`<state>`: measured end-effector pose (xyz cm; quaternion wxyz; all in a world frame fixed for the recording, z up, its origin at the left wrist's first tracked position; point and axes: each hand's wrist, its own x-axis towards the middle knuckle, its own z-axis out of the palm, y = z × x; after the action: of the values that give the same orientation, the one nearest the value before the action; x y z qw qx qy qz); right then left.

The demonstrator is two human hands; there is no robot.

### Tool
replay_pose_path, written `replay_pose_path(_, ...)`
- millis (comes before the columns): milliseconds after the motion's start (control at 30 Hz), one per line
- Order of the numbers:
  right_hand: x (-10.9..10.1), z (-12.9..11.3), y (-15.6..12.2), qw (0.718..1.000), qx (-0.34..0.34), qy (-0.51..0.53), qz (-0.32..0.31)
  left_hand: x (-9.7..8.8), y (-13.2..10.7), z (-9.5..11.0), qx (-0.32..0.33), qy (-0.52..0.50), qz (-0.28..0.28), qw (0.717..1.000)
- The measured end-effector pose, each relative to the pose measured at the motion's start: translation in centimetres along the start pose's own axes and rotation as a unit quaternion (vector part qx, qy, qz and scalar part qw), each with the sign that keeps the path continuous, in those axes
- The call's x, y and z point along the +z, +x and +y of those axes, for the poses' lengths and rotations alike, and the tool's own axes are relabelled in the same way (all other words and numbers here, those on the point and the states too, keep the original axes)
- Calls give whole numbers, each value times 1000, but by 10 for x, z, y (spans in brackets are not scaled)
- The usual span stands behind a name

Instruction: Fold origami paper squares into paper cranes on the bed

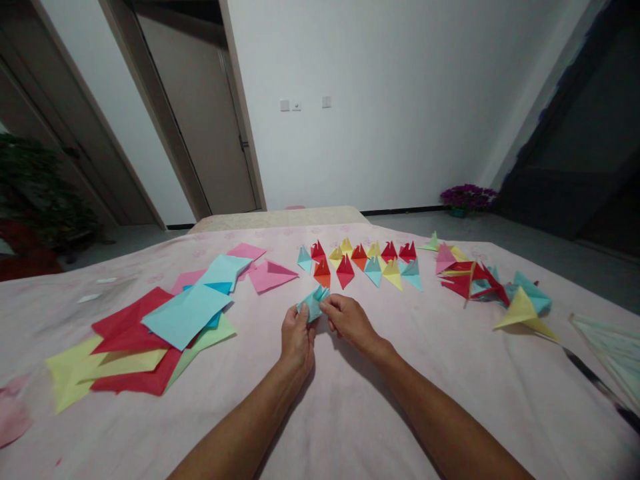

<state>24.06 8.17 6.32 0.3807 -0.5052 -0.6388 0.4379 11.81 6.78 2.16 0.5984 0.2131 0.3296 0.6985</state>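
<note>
My left hand [297, 337] and my right hand [349, 319] both pinch a small, partly folded light-blue paper piece [314, 303] just above the pink bedsheet [350, 407]. Their fingers are closed on its edges. Beyond my hands, a row of folded paper figures [360, 263] in red, yellow, blue and orange lies on the sheet. To the left sits a loose pile of flat coloured paper sheets [155, 327], with a light-blue sheet on top.
A second heap of folded paper figures [493, 287] lies at the right, with a yellow one [523, 312] nearest. Pale green paper [613, 350] lies at the right edge. A door [200, 120], a plant [35, 193] and purple flowers [467, 197] stand around the bed.
</note>
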Motion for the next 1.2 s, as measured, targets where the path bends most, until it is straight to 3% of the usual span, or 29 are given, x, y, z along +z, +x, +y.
replay_pose_path(167, 6, -9, -6, 986, -31, -139, 90, 2, -3, 0, -19, -12, -9, 1000)
replay_pose_path(333, 14, -10, -11, 968, -45, -183, 168, 3, -5, 0, -35, -27, -25, 999)
replay_pose_path(633, 28, -7, -21, 949, -206, -158, 179, 4, -4, 3, -29, -54, -5, 998)
replay_pose_path(933, 34, -9, -25, 933, -177, -218, 227, 19, -14, 2, 22, -64, -7, 998)
replay_pose_path(1200, 34, -3, -21, 931, -201, -179, 245, 19, -20, 2, 24, -52, -14, 998)
